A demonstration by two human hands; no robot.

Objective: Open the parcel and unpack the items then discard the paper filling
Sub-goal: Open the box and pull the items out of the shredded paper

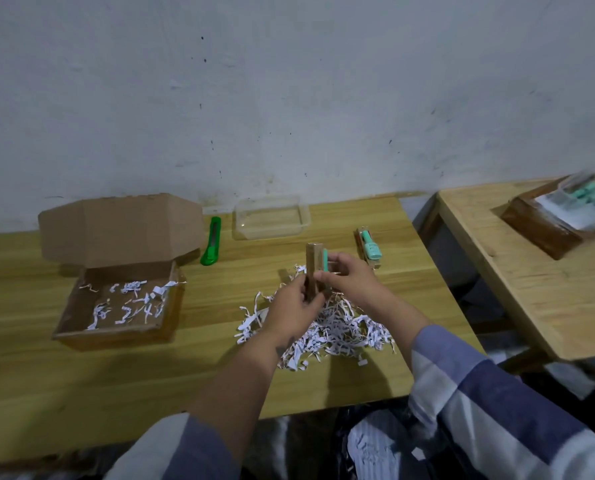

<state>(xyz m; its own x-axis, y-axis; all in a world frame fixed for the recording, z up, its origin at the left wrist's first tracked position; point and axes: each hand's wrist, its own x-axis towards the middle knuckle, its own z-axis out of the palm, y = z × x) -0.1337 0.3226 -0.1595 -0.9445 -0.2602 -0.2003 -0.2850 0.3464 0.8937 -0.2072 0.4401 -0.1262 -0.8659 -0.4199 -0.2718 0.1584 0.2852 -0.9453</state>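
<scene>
The open cardboard parcel sits at the left of the table with its lid up and a few white paper shreds inside. A pile of shredded paper filling lies in the middle of the table. Above the pile both hands hold one upright packaged item, a brown card with a mint-green piece. My left hand grips its lower part. My right hand pinches the green side. A second, similar packaged item lies flat to the right.
A green utility knife lies beside the parcel lid. A clear plastic container stands by the wall. On a second table at the right sits another box with green items. Paper shreds lie below the table's front edge.
</scene>
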